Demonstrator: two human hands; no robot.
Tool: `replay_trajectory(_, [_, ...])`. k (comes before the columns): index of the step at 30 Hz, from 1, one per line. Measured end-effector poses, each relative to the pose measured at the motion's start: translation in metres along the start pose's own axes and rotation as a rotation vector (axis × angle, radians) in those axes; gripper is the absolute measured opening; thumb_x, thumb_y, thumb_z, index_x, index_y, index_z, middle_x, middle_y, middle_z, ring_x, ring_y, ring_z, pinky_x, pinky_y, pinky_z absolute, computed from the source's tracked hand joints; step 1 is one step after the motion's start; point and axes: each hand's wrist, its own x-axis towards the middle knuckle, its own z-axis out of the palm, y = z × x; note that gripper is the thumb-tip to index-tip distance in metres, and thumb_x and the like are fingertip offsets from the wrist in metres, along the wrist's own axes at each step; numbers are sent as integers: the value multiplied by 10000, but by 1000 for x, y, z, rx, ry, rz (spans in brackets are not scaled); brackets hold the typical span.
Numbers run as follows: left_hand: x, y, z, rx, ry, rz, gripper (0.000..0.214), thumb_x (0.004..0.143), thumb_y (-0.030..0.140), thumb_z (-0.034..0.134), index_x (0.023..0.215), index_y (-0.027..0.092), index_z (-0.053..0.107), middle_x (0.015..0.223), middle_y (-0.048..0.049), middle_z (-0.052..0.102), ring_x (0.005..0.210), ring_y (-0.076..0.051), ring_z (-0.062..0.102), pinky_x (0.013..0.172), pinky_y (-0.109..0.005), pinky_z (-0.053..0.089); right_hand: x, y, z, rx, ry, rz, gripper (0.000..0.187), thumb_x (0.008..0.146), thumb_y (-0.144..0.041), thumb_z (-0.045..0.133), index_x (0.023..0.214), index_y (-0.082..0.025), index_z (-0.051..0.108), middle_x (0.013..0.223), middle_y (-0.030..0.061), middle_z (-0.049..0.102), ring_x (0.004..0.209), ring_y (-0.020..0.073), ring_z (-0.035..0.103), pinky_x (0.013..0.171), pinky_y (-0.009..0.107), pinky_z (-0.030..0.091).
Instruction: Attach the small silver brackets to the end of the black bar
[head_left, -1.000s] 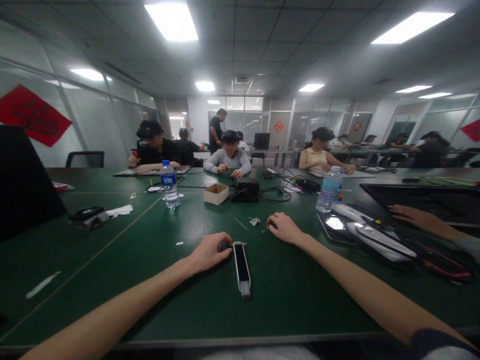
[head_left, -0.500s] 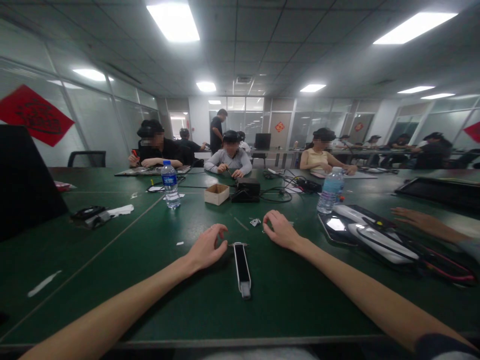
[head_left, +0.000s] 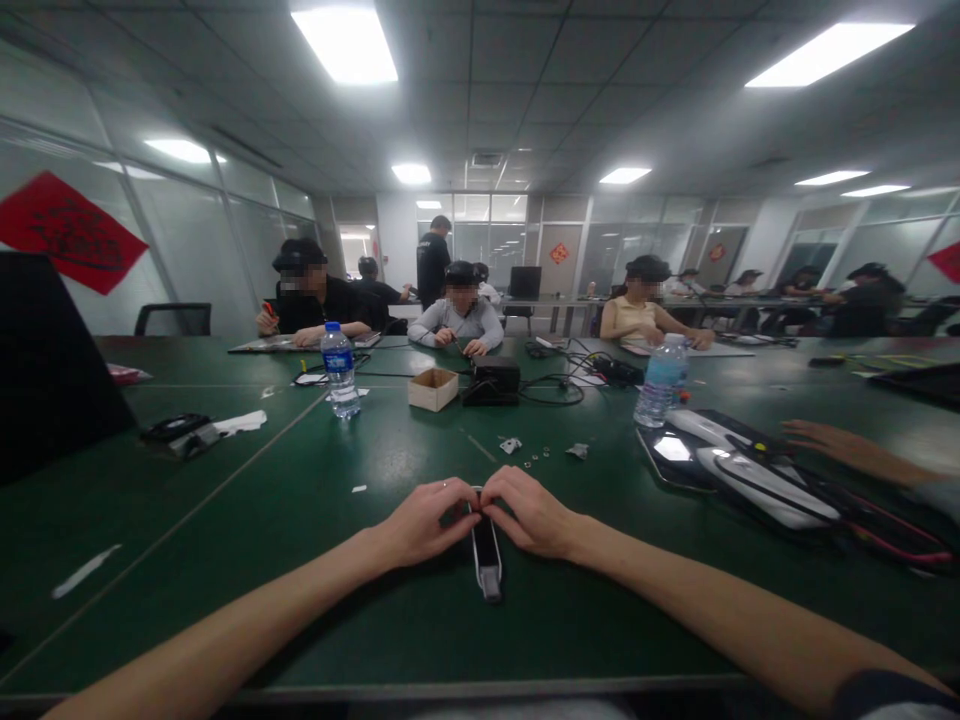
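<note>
A slim black and white device (head_left: 487, 555) lies lengthwise on the green table (head_left: 300, 540) in front of me. My left hand (head_left: 424, 520) rests at its far end from the left, fingers curled onto it. From the right, my right hand (head_left: 529, 512) meets it at the same end, fingers curled and pinched there. The fingertips of both hands touch above the device's top. Small metal parts (head_left: 536, 458) and a little grey piece (head_left: 577, 451) lie just beyond my hands.
Two water bottles (head_left: 340, 369) (head_left: 660, 380), a cardboard box (head_left: 432, 388) and a black unit with cables (head_left: 491, 380) stand farther back. White devices on a dark tray (head_left: 742, 470) lie right, near another person's hand (head_left: 825, 438). Several people sit across the table.
My right hand left the small parts and came back and left to the device's far end. My left hand closed onto the same end, so both hands now meet.
</note>
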Motion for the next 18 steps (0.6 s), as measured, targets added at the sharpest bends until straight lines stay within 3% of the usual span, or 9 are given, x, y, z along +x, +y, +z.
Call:
replay_trajectory(11, [0,-8,0,15,-62,-72,78,897,206,510,952,195,563,909,-18,607,753,-124,573,712,-225,470,-3,6,2,-32,-52,68,103,960,-218,465,954,-185,562,901,81,625,827,189,556,745,324,469])
replay_trajectory(15, [-1,-16,-4,114,-43,-127,106,891,221,535,988,200,572,903,-11,602,706,-120,569,682,-233,468,-4,12,3,-33,16,194,77,923,-203,483,906,-186,556,857,69,610,799,188,556,730,322,470])
replay_trajectory(18, [0,-20,-9,203,-35,-153,176,906,214,522,1074,205,572,940,-20,614,723,-128,584,689,-242,472,-6,20,6,-21,52,378,40,880,-177,509,866,-186,546,812,46,603,737,171,560,687,295,466])
